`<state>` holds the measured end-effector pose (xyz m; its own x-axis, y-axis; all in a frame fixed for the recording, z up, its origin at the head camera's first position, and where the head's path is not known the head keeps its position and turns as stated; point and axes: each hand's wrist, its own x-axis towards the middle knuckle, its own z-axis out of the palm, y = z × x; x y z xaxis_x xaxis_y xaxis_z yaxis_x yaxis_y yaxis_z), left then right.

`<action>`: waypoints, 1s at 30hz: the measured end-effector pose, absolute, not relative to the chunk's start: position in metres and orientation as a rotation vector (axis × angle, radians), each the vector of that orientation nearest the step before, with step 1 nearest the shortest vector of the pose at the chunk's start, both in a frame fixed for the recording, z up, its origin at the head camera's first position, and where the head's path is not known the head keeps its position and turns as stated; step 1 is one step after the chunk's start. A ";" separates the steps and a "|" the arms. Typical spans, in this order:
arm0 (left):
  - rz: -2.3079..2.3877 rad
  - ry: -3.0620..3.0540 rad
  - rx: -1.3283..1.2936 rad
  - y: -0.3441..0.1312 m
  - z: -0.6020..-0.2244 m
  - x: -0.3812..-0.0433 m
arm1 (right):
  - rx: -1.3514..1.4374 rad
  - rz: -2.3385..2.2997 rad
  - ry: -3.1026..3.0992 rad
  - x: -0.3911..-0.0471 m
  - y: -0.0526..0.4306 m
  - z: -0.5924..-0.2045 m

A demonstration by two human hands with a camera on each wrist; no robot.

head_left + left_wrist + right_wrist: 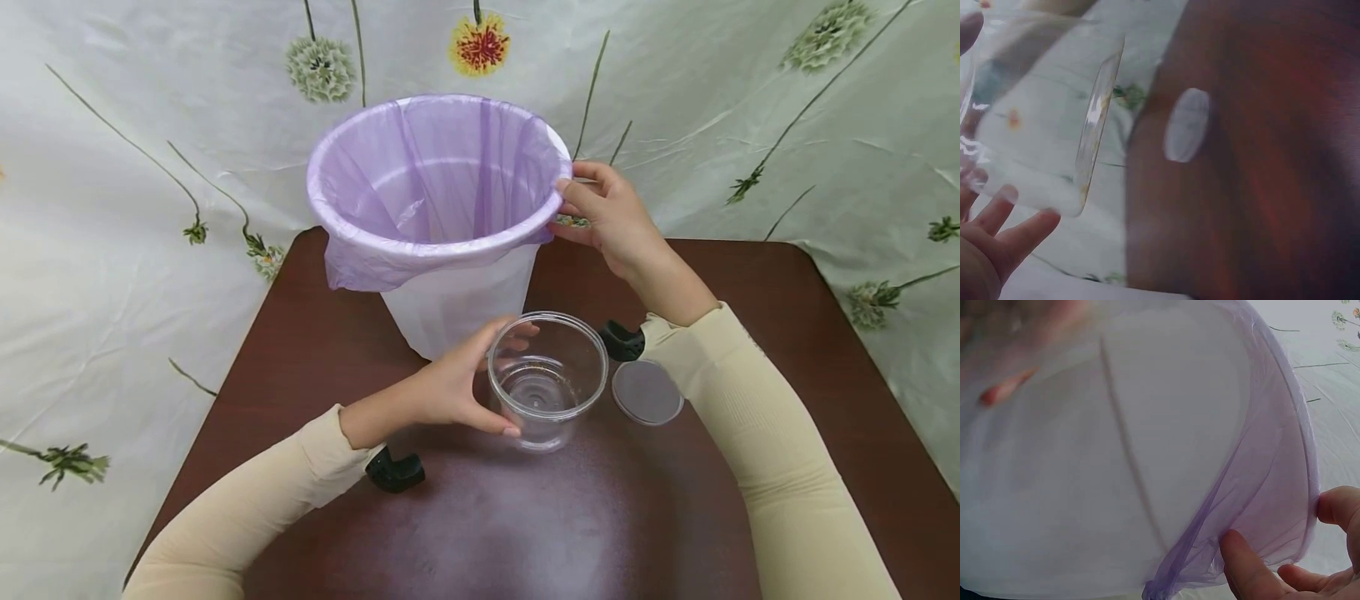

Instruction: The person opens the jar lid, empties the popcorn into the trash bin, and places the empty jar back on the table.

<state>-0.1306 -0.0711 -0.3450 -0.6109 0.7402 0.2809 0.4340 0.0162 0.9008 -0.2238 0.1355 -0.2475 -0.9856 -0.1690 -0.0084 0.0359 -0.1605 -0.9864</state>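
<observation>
My left hand (453,379) holds a clear round plastic container (551,392) by its side, thumb in front and fingers behind. The container has no lid on, and a few brownish specks show near its base. The left wrist view shows the same container (1035,150) tilted, with fingertips against its wall. My right hand (611,212) grips the rim of a white trash bin (465,308) at its right side. A thin purple trash bag (442,179) lines the bin and folds over the rim; in the right wrist view, fingers (1247,565) touch its folded edge.
A round flat lid (648,393) lies on the dark reddish-brown table (337,533), right of the container. Black wrist mounts (396,471) sit below both wrists. Flower-patterned cloth (697,92) hangs behind and beside the table.
</observation>
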 end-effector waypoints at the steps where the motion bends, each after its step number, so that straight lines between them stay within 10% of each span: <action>1: 1.624 2.038 1.206 -0.070 -0.351 -0.130 | -0.157 -2.292 1.940 -0.224 0.136 -0.247; 30: 1.457 2.146 0.995 -0.061 -0.445 -0.122 | -0.145 -2.315 1.931 -0.225 0.136 -0.250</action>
